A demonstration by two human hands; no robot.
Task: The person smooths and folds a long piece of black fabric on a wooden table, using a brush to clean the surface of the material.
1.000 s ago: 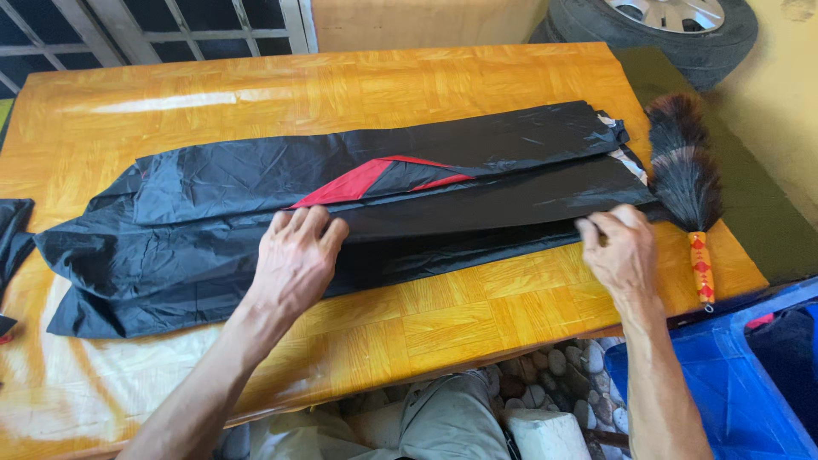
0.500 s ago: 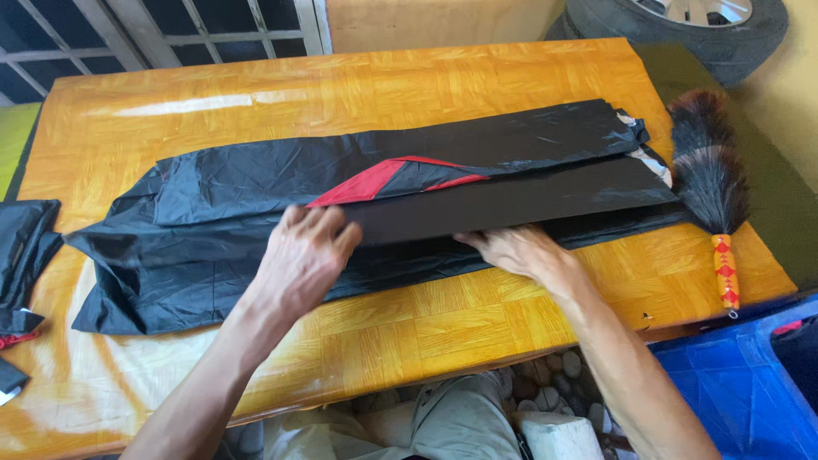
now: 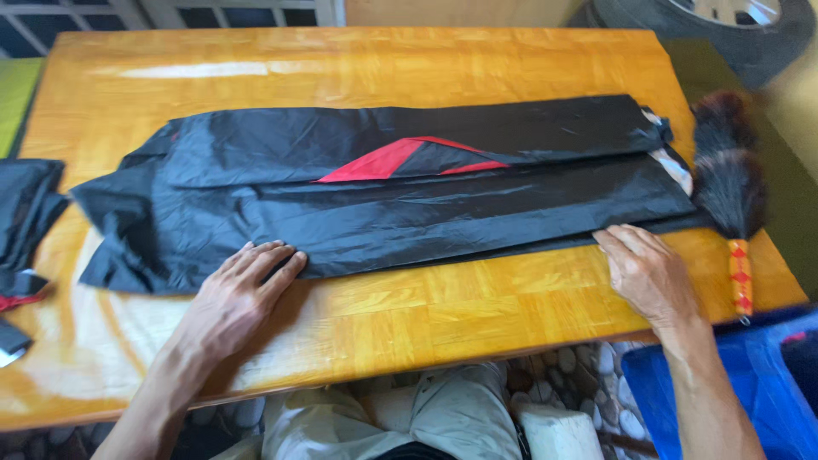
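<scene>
Black garment (image 3: pixel 409 200) with a red panel lies folded into a long strip across the middle of the frame, on the wooden bench (image 3: pixel 443 298). Left hand (image 3: pixel 234 298), lower left: fingers spread flat, tips on the strip's near edge, looks like pinning the fold down, not pinching. Right hand (image 3: pixel 648 273), lower right: flat, fingers together at the strip's far-right near edge, holding that end. Feather duster (image 3: pixel 728 183) at right edge, just beside the garment end. Another dark cloth (image 3: pixel 25 217) at far left, apart. Blue bin (image 3: pixel 741 392) bottom right.
</scene>
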